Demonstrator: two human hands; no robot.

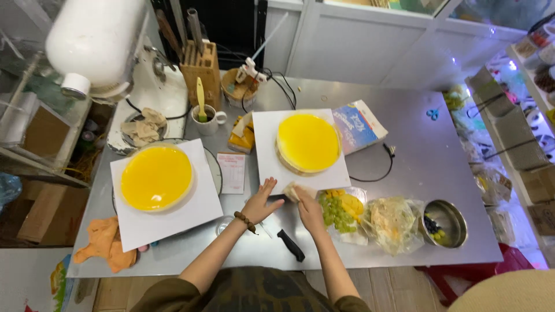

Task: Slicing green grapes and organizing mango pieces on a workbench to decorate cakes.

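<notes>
Two round yellow-glazed cakes sit on white square boards: one [156, 177] at the left, one [308, 143] in the middle. My left hand [261, 202] lies open and flat on the steel table, touching the front edge of the middle board [266, 167]. A crumpled pale cloth or paper [293, 190] is pinched in my right hand [309, 209] and pressed against that board's front edge. A black-handled knife [291, 245] lies on the table between my forearms.
Right of my hands are a tray of green grapes and mango pieces [341, 211], a plastic bag [393, 222] and a metal bowl of berries [444, 222]. A stand mixer [110, 52], knife block [202, 72], mug [205, 120], orange cloth [107, 245] and blue-white packet [355, 124] also crowd the table.
</notes>
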